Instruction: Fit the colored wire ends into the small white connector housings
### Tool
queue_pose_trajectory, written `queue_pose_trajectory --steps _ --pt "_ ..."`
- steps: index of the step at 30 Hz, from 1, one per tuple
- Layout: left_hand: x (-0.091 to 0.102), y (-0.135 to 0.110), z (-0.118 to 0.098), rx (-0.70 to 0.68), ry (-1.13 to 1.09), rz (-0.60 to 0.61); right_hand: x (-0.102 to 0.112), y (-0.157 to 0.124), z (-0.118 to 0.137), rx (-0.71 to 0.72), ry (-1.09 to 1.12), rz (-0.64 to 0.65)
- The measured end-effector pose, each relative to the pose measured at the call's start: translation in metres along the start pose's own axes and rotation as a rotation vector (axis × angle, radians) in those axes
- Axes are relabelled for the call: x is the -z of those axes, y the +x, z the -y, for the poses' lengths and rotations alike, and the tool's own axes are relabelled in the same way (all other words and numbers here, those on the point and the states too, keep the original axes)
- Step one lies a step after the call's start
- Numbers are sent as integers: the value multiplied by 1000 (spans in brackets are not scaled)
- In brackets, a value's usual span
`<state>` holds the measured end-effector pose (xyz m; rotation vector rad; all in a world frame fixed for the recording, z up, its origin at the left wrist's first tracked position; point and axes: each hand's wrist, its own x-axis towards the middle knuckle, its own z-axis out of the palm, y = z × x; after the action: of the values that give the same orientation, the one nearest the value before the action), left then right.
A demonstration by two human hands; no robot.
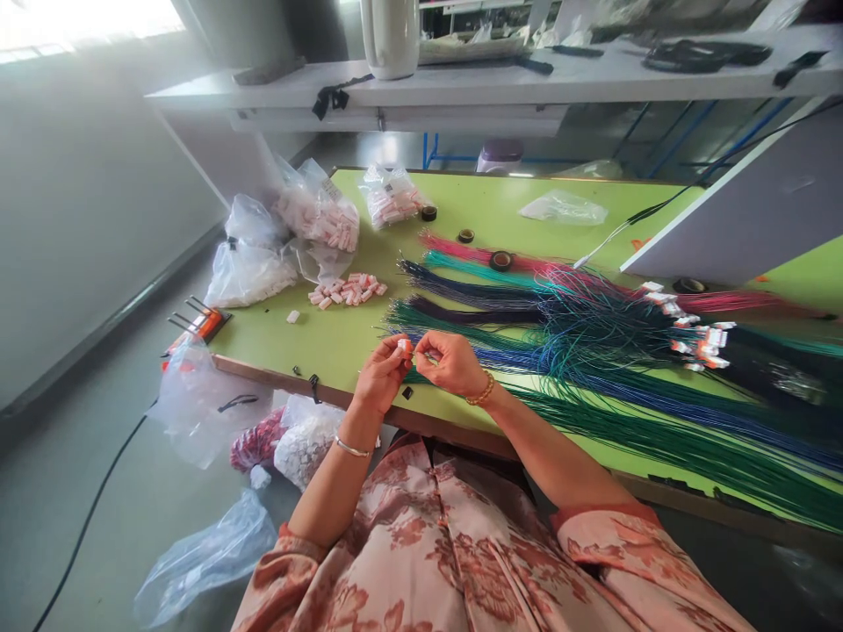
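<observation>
My left hand (pixel 383 373) pinches a small white connector (pixel 403 346) just above the near edge of the green table (pixel 329 342). My right hand (pixel 451 362) is closed in a pinch on the end of a thin wire (pixel 428 356), held right against the connector. Long bundles of coloured wires (pixel 593 351), in pink, teal, blue and green, fan out across the table to the right of both hands. A loose pile of pink and white connectors (pixel 348 290) lies on the table beyond my left hand.
Clear plastic bags of connectors (pixel 316 219) sit at the table's far left. Small tape rolls (pixel 500 260) lie near the wire ends. Finished connectors (pixel 698 338) are clustered on wires at right. More bags (pixel 204 404) hang and lie off the table's left edge. A white shelf (pixel 500 83) runs overhead.
</observation>
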<state>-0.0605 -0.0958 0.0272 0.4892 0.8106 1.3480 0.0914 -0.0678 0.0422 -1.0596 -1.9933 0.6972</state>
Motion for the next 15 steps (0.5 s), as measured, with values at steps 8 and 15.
queue_pose_trajectory --steps 8,15 --pt "-1 1 11 -99 147 -105 -10 -1 -9 -39 62 16" --pt "0 2 6 -110 161 -111 -8 1 -10 0 119 93"
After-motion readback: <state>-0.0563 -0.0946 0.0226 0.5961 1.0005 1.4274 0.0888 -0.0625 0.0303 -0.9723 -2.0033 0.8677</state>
